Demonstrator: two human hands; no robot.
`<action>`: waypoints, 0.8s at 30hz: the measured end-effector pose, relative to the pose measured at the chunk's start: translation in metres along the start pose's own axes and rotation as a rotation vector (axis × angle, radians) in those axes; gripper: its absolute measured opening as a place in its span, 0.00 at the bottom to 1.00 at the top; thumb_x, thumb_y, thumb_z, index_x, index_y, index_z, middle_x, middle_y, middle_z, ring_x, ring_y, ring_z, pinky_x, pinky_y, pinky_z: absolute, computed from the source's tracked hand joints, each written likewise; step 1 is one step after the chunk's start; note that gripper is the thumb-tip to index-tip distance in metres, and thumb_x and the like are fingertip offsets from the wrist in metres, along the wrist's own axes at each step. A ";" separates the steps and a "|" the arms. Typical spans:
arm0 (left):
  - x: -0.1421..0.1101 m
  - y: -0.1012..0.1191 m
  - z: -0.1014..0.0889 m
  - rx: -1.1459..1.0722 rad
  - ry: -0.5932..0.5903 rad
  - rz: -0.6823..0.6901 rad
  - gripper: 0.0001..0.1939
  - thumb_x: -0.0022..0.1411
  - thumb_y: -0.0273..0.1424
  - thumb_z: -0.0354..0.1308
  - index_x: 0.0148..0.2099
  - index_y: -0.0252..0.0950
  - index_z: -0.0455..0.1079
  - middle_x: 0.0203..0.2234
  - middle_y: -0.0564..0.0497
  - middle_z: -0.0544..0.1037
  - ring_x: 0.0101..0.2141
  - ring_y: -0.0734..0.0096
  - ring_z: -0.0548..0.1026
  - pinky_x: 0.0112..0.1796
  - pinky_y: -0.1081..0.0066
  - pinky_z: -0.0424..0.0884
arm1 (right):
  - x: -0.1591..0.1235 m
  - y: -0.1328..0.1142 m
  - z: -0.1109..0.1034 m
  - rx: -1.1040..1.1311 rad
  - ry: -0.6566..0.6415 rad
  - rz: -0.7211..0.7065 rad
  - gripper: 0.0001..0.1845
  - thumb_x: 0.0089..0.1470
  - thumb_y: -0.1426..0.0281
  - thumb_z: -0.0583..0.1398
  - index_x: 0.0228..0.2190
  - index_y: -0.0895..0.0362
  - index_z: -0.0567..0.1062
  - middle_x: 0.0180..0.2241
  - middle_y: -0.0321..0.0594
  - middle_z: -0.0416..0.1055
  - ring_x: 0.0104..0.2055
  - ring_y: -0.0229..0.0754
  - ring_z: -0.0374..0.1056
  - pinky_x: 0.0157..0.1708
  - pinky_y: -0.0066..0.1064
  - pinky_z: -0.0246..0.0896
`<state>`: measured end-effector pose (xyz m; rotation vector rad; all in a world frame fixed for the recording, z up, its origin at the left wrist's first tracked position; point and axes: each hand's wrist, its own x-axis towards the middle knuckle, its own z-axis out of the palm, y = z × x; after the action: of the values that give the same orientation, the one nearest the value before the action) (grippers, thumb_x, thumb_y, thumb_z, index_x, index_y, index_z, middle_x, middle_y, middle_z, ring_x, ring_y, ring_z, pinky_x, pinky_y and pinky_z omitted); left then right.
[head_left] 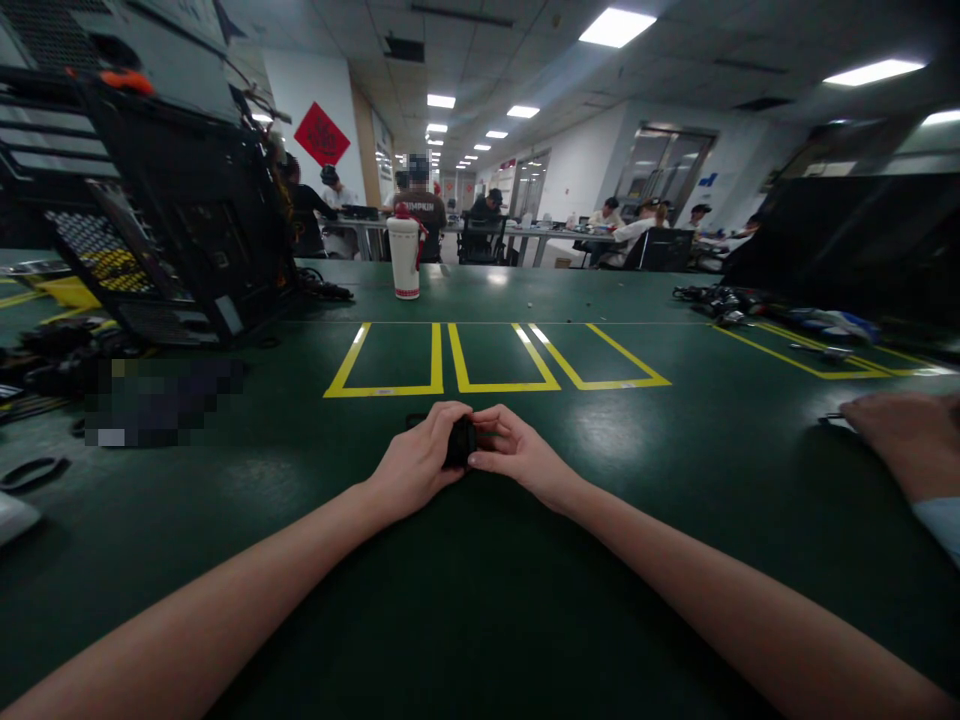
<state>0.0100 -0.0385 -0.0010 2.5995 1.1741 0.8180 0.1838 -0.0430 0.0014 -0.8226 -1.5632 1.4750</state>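
Both of my hands meet over the green table, around a small black object [460, 443] whose exact kind I cannot make out. My left hand [420, 455] wraps it from the left, with fingers over its top and the thumb below. From the right, my right hand [517, 452] pinches its end between thumb and fingertips. A dark piece of it also shows behind the left hand's knuckles. Much of the object is hidden by my fingers. Just beyond the hands lie three yellow tape outlines [504, 388] on the tabletop.
An open black computer case [202, 230] stands at the left, with dark cables [64, 365] near it. A white cup [406, 258] stands farther back. At the right are another person's hand [900, 440], a cable bundle [720, 300] and a large black panel [847, 245]. People sit at far tables.
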 end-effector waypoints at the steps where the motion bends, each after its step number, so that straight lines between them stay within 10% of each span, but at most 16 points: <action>1: 0.000 0.000 -0.001 0.000 -0.004 0.002 0.31 0.49 0.28 0.56 0.51 0.43 0.44 0.47 0.49 0.59 0.42 0.62 0.67 0.37 0.61 0.68 | 0.000 0.000 0.000 0.003 0.002 -0.006 0.20 0.39 0.74 0.62 0.37 0.52 0.64 0.40 0.35 0.64 0.44 0.39 0.63 0.47 0.39 0.57; 24: 0.000 -0.001 0.002 0.007 0.025 0.012 0.30 0.49 0.29 0.55 0.51 0.42 0.45 0.47 0.49 0.60 0.42 0.62 0.67 0.37 0.61 0.68 | -0.001 -0.002 0.003 0.031 0.025 -0.022 0.14 0.42 0.73 0.60 0.34 0.54 0.64 0.37 0.35 0.64 0.43 0.39 0.63 0.46 0.38 0.58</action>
<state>0.0106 -0.0373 -0.0030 2.6113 1.1713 0.8526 0.1817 -0.0455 0.0033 -0.8006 -1.5229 1.4637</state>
